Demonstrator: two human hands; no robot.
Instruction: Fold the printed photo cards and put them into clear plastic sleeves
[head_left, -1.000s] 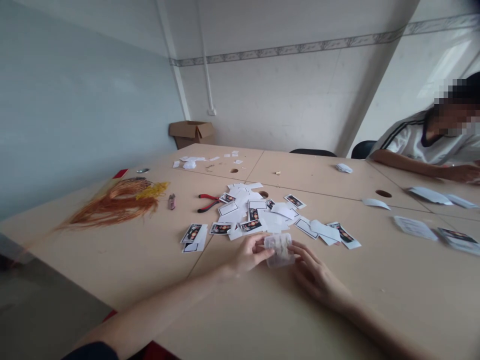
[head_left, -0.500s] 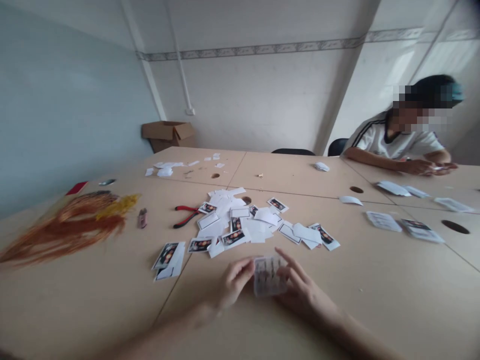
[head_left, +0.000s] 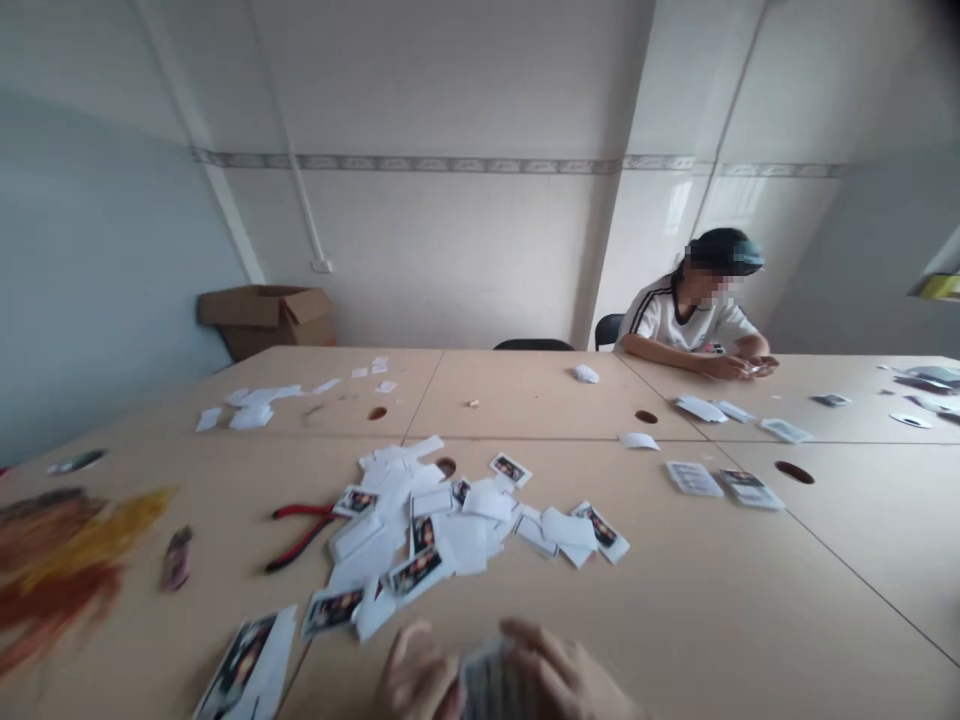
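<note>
At the bottom edge of the head view, a small clear plastic box [head_left: 486, 682] is held between my two hands, blurred by motion and partly cut off. My left hand [head_left: 420, 670] is closed on the box's left side. On its other side my right hand [head_left: 562, 675] grips it, fingers over the top edge. Rows of small dark items seem to lie inside, too smeared to name. Just beyond is a loose heap of white paper slips and printed cards [head_left: 416, 572]. Pliers with red and black handles [head_left: 304, 530] touch the heap's left side.
A pink cutter-like object [head_left: 178, 558] and orange and yellow strands [head_left: 82, 570] lie at left. Clear boxes [head_left: 694, 479] and papers [head_left: 701, 408] are at right, near a seated person [head_left: 690, 320]. A cardboard box [head_left: 266, 318] stands behind the table [head_left: 750, 590].
The view has tilted up and turned right, so the table things appear shifted left and my hands sit lower in the picture. Both hands still hold the plastic box.
</note>
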